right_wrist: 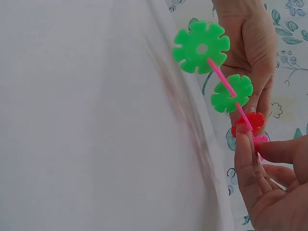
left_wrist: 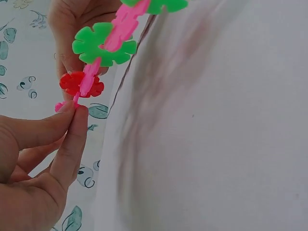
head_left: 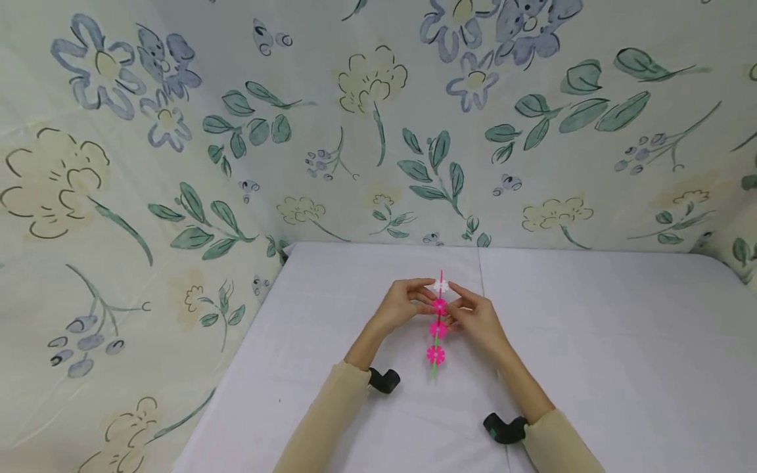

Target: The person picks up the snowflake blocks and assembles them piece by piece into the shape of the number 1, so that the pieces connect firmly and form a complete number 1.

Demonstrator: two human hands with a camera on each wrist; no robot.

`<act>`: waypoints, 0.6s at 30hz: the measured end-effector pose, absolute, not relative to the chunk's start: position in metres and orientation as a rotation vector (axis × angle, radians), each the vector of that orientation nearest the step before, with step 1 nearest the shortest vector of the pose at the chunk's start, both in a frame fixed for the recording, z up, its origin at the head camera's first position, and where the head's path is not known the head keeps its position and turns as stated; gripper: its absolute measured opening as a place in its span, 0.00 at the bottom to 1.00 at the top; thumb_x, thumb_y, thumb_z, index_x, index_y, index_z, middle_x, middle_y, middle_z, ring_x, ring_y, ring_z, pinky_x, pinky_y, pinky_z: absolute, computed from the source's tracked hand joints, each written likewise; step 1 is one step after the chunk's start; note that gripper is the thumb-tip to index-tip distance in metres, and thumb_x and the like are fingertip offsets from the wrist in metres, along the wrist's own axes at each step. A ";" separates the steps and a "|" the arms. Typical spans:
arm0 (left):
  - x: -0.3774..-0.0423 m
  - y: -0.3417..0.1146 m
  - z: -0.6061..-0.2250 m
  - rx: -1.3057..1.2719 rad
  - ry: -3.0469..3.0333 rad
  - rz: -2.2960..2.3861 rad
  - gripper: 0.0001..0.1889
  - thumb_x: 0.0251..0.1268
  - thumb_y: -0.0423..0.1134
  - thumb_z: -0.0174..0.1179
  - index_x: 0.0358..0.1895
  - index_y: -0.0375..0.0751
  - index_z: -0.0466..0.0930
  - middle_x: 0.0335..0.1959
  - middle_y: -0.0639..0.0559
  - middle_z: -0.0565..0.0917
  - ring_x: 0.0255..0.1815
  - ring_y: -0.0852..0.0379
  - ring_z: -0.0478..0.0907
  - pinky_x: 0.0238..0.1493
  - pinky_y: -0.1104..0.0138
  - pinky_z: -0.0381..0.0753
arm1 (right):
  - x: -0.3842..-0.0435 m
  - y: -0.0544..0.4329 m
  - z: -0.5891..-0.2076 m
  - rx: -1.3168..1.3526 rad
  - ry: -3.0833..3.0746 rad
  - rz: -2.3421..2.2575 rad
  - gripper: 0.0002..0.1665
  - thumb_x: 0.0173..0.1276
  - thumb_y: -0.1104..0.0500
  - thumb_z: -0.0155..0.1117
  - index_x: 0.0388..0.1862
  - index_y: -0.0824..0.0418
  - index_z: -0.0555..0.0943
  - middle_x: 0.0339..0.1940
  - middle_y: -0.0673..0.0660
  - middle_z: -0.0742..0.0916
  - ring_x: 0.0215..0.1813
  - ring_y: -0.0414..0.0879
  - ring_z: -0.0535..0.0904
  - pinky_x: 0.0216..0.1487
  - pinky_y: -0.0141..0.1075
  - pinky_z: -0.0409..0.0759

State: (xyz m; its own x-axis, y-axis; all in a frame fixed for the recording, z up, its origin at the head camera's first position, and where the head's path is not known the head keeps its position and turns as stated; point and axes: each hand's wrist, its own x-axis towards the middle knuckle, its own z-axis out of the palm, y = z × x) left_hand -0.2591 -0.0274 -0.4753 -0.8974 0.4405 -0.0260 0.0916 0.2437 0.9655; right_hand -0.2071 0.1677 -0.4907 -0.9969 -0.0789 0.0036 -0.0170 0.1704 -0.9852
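Note:
A chain of slotted plastic flower discs hangs between both hands in the head view. Its pink discs (head_left: pixel 435 355) face me, green ones stand edge-on between them, and a white disc (head_left: pixel 440 286) sits near the top. From the left, my left hand (head_left: pixel 402 305) pinches the upper part with thumb and fingertips. My right hand (head_left: pixel 479 322) pinches the same stretch from the right. In the left wrist view a red disc (left_wrist: pixel 82 84) shows just above the left fingertips. Green discs (right_wrist: pixel 201 47) run toward the camera in the right wrist view. Fingers partly hide the upper joints.
A white cloth (head_left: pixel 621 341) covers the table under the hands. Behind and to the left hangs a flower-printed curtain (head_left: pixel 378 177). Black curved pieces (head_left: pixel 386 381) sit at both wrists, next to the beige sleeves (head_left: pixel 325 420).

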 end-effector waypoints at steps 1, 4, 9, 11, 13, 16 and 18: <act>-0.260 -0.027 -0.476 0.480 2.223 1.702 0.30 0.63 0.22 0.68 0.70 0.36 0.76 0.47 0.41 0.89 0.42 0.56 0.88 0.49 0.65 0.89 | -0.209 0.168 -0.491 -0.088 2.370 -1.976 0.35 0.76 0.67 0.60 0.80 0.66 0.65 0.40 0.69 0.86 0.32 0.45 0.88 0.37 0.39 0.90; -0.265 -0.024 -0.480 0.440 2.208 1.718 0.30 0.62 0.21 0.68 0.68 0.35 0.78 0.45 0.41 0.89 0.41 0.57 0.87 0.48 0.65 0.89 | -0.213 0.168 -0.492 -0.062 2.383 -1.948 0.34 0.76 0.66 0.60 0.79 0.66 0.65 0.40 0.70 0.86 0.31 0.46 0.88 0.35 0.38 0.90; -0.272 -0.021 -0.487 0.393 2.204 1.728 0.29 0.60 0.20 0.68 0.66 0.35 0.80 0.44 0.39 0.90 0.40 0.55 0.88 0.47 0.65 0.89 | -0.219 0.169 -0.496 -0.058 2.402 -1.920 0.34 0.76 0.67 0.60 0.79 0.68 0.65 0.41 0.71 0.86 0.29 0.44 0.87 0.32 0.36 0.89; -0.274 -0.021 -0.490 0.385 2.214 1.720 0.28 0.59 0.19 0.68 0.65 0.35 0.80 0.44 0.37 0.90 0.40 0.53 0.88 0.45 0.66 0.89 | -0.221 0.169 -0.499 -0.064 2.406 -1.910 0.34 0.76 0.68 0.59 0.78 0.69 0.65 0.40 0.71 0.86 0.28 0.43 0.87 0.32 0.35 0.89; -0.275 -0.021 -0.492 0.381 2.230 1.707 0.28 0.59 0.20 0.69 0.65 0.34 0.81 0.44 0.37 0.90 0.41 0.51 0.88 0.44 0.67 0.88 | -0.223 0.168 -0.501 -0.062 2.410 -1.902 0.33 0.76 0.68 0.59 0.78 0.70 0.66 0.39 0.71 0.86 0.27 0.43 0.87 0.31 0.35 0.89; -0.275 -0.022 -0.493 0.377 2.260 1.664 0.28 0.59 0.20 0.69 0.65 0.34 0.81 0.43 0.37 0.89 0.39 0.51 0.87 0.43 0.68 0.87 | -0.224 0.167 -0.504 -0.053 2.406 -1.902 0.33 0.75 0.68 0.59 0.78 0.70 0.66 0.39 0.70 0.86 0.27 0.44 0.87 0.31 0.37 0.89; -0.274 -0.022 -0.492 0.373 2.286 1.620 0.28 0.60 0.22 0.70 0.65 0.35 0.80 0.43 0.39 0.89 0.38 0.52 0.86 0.43 0.69 0.86 | -0.224 0.166 -0.506 -0.040 2.398 -1.905 0.33 0.75 0.68 0.59 0.78 0.70 0.66 0.39 0.70 0.85 0.27 0.44 0.87 0.32 0.37 0.90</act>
